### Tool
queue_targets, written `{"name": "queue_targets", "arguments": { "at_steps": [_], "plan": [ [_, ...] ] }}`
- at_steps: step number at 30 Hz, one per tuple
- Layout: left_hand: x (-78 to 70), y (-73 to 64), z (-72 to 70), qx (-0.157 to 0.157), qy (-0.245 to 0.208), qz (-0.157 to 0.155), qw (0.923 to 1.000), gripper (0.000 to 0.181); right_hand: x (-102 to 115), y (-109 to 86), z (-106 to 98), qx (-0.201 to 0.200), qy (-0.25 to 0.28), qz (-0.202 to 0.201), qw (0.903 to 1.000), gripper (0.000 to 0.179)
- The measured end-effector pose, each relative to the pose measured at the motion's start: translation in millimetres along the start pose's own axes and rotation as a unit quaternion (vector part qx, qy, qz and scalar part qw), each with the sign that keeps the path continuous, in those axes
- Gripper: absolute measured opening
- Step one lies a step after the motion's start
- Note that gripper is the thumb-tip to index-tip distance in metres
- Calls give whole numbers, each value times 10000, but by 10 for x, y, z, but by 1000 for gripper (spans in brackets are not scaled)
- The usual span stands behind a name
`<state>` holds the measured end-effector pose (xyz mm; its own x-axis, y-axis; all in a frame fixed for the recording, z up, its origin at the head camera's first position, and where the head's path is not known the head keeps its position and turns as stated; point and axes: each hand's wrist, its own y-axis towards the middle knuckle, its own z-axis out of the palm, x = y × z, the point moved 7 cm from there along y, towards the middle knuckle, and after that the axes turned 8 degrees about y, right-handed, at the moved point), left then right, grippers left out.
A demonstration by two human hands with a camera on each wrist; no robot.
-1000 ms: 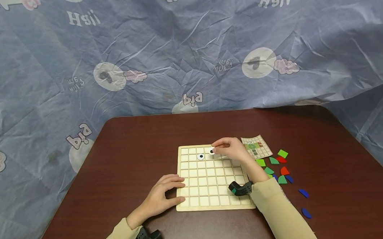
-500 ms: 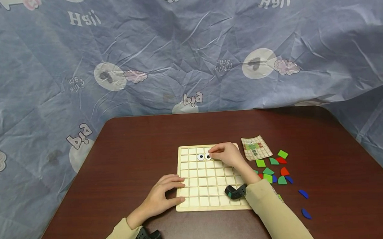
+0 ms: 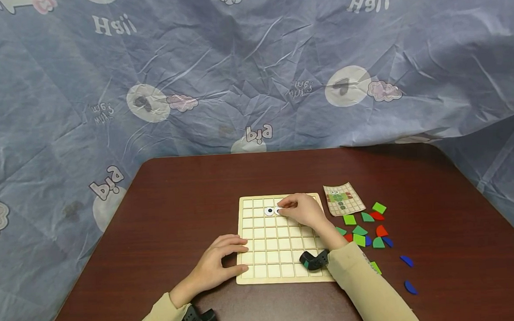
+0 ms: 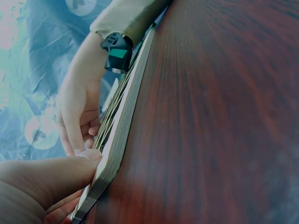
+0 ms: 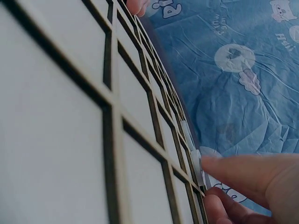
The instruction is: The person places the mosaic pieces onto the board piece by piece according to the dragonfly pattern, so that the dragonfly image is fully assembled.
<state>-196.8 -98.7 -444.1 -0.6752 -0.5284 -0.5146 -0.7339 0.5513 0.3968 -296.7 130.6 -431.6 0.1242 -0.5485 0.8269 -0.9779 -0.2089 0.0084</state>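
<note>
A pale wooden grid board [image 3: 272,256] lies on the table. On its upper part, a white round eye piece [image 3: 269,211] with a black dot sits in a cell. Just right of it, my right hand [image 3: 302,210] holds a second eye piece [image 3: 277,211] between thumb and fingers, down at the grid and partly covered by the fingertips. In the right wrist view, the thumb meets the face of this held eye piece [image 5: 197,168]. My left hand [image 3: 214,262] rests on the board's left edge with thumb and fingers spread; its thumb [image 4: 79,168] lies on the rim in the left wrist view.
Right of the board, a small picture card [image 3: 344,199] printed with a gridded figure lies flat. Several loose green, red and blue pieces [image 3: 378,242] are scattered below it, two blue half-rounds [image 3: 410,287] farther out. A blue patterned cloth [image 3: 235,84] hangs behind the table [image 3: 189,193].
My right hand has brought the second eye piece left and slightly toward me, down beside the first. The left hand has stayed at the board's edge.
</note>
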Motion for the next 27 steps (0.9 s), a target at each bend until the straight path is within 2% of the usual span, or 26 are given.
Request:
{"name": "queue_targets", "arguments": {
  "at_steps": [4,10,16,23,27],
  "plan": [
    [1,4,7,9,39,6,10000,35,1,-6,18,124,-40,16,9999,22],
    [3,12,15,-16,37,55,10000,35,-16,-1,13,94,-94,131,9998,21],
    [2,3,9,27,-26,-36,10000,36,27,-24,-21,188,-30,49,9998,22],
    [-18,-4,-14,76,-58,-117,9999,37,227,-129,-257,278,149,-216,9993,31],
    [-16,5,-4,85,-36,-94,9999,36,267,-218,-434,384,385,-362,9979,34]
  ]
}}
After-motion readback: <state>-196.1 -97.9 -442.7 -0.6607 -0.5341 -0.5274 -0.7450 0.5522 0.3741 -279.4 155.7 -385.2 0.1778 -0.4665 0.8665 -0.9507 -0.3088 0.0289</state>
